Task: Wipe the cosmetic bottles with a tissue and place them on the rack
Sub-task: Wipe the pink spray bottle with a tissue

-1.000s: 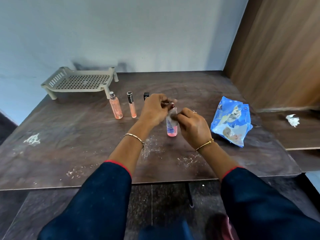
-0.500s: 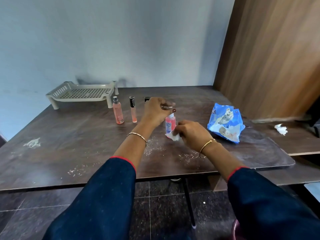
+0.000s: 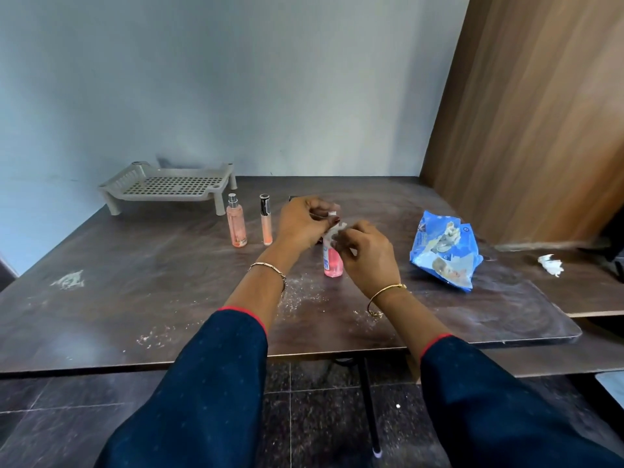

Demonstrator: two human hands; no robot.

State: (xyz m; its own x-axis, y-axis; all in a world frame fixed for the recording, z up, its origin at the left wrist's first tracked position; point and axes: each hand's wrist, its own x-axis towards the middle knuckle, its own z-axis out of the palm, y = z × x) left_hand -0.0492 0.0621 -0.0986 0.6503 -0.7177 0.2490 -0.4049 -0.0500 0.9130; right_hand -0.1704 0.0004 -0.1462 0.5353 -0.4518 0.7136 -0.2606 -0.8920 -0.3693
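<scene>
spray bottle (image 3: 236, 228) and slim tube (image 3: 266, 224) upright just before the rack (image 3: 169, 190), bare table (image 3: 135, 271) left of them, blue packet (image 3: 445, 255) lying at right

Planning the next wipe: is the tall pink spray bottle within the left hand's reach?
Probably, but the left hand grips the small pink bottle, and the slim peach tube stands between it and the tall pink spray bottle.

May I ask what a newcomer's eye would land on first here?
Both hands meet mid-table: the left hand grips the top of a pink bottle while the right hand pinches a tissue against it. A blue packet lies to their right, and a grey rack stands at the far left with a peach spray bottle and a slim tube upright beside it.
</scene>
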